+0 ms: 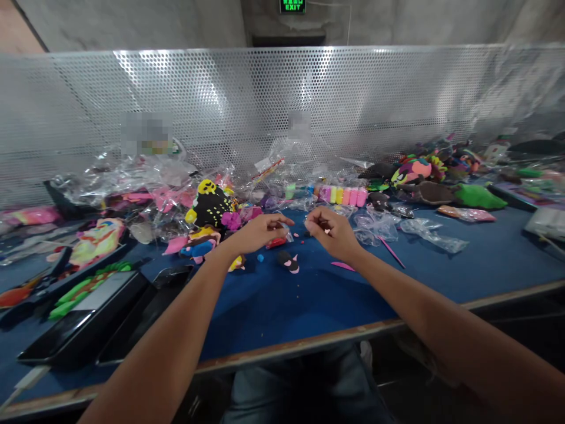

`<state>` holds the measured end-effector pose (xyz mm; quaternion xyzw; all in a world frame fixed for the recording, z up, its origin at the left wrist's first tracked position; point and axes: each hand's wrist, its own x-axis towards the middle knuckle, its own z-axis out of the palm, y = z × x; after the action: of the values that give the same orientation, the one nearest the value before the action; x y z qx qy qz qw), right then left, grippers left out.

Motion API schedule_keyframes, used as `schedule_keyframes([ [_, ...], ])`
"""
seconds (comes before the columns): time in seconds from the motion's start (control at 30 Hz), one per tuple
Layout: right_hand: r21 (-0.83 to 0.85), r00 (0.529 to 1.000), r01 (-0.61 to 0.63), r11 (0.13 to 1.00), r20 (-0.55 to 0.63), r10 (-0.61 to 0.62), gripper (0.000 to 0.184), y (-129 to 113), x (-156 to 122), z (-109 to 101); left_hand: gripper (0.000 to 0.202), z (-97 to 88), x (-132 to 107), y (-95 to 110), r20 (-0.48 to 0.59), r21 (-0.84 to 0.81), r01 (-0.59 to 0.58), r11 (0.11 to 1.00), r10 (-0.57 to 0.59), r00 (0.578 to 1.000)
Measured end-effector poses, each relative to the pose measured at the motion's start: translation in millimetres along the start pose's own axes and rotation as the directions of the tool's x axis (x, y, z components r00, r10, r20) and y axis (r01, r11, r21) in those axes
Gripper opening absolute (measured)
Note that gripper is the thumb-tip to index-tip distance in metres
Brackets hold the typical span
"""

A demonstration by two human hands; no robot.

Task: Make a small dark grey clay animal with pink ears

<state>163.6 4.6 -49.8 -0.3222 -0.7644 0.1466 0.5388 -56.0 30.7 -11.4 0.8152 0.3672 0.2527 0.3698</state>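
My left hand [267,231] hovers over the blue table with its fingers stretched out and slightly curved. Nothing shows in it; a red piece [276,242] is just beneath its fingers. Across a small gap, my right hand [332,231] is closed in a pinch. Whatever its fingertips hold is too small to name. Below and between the hands, a small black figure with pink parts [288,261], seemingly of modelling clay, lies on the table. Close by are a small blue ball [260,258], tiny pink bits, a yellow piece [237,263] and a pink modelling tool [343,267].
Another thin pink tool [392,252] lies to the right. Behind the hands stand coloured clay packs [344,195] among clear plastic bags [375,227]. A black clay shape with yellow spots [212,206] is left of centre. Black devices [88,318] occupy the left front; a perforated metal screen [282,94] runs behind.
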Motion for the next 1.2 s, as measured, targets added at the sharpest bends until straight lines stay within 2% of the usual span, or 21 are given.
schedule_keyframes([
  [0.1,0.071,0.996,-0.032,0.997,0.08,0.027,0.027,1.3,-0.4,-3.0,0.053,-14.7,-7.4,-3.7,0.175,0.08,0.058,0.995,-0.072,0.982],
  [0.2,0.064,0.987,-0.021,0.998,0.159,0.011,0.043,0.7,-0.3,-4.2,0.063,-17.3,-11.3,-3.4,0.292,0.2,0.089,0.976,-0.146,0.945],
  [0.27,0.039,0.983,-0.026,0.999,0.185,0.019,0.047,-0.1,-0.2,-3.8,0.062,-13.0,-10.8,-1.3,0.333,0.258,0.087,0.962,-0.173,0.927],
  [0.37,0.046,0.982,-0.063,0.997,0.183,0.053,0.043,-0.3,0.1,-2.2,0.047,-4.6,-8.4,0.9,0.333,0.311,0.068,0.948,-0.176,0.926],
  [0.47,0.1,0.978,-0.146,0.984,0.163,0.128,0.035,0.2,1.5,-0.9,0.035,-2.1,-7.0,-1.0,0.292,0.294,0.058,0.954,-0.148,0.945],
  [0.6,0.193,0.971,-0.232,0.953,0.101,0.216,0.028,0.1,5.2,-2.2,0.037,-11.2,-8.1,-0.1,0.179,0.107,0.068,0.992,-0.087,0.98],
  [0.7,0.278,0.955,-0.294,0.914,0.051,0.292,0.03,-2.2,9.2,-7.7,0.037,-16.9,-15.3,13.2,0.009,-0.039,0.015,0.999,-0.015,1.0],
  [0.8,0.365,0.942,-0.317,0.876,0.017,0.334,0.033,-12.6,12.3,-17.1,0.033,-6.5,-35.1,33.5,-0.221,-0.23,-0.083,0.97,0.03,0.975],
  [0.87,0.39,0.951,-0.285,0.876,0.001,0.308,0.031,-27.1,10.9,-23.7,0.033,12.2,-54.1,44.6,-0.334,-0.433,-0.161,0.887,0.008,0.943],
  [0.93,0.404,0.965,-0.239,0.883,0.002,0.261,0.031,-46.7,4.5,-28.5,0.035,36.4,-73.0,51.0,-0.398,-0.652,-0.259,0.712,-0.032,0.917],
  [1.07,0.436,0.98,-0.195,0.879,0.127,0.154,0.036,-87.7,-22.9,-26.5,0.024,78.3,-96.9,52.5,-0.357,-0.895,-0.276,0.351,-0.19,0.915],
  [1.13,0.37,0.991,-0.118,0.922,0.1,0.086,0.034,-102.1,-39.7,-18.8,0.019,89.9,-100.7,51.7,-0.33,-0.934,-0.272,0.231,-0.27,0.905],
  [1.2,0.285,0.997,-0.032,0.958,0.071,0.012,0.028,-110.7,-54.4,-8.3,0.018,96.5,-101.7,51.7,-0.306,-0.95,-0.266,0.163,-0.333,0.892],
])
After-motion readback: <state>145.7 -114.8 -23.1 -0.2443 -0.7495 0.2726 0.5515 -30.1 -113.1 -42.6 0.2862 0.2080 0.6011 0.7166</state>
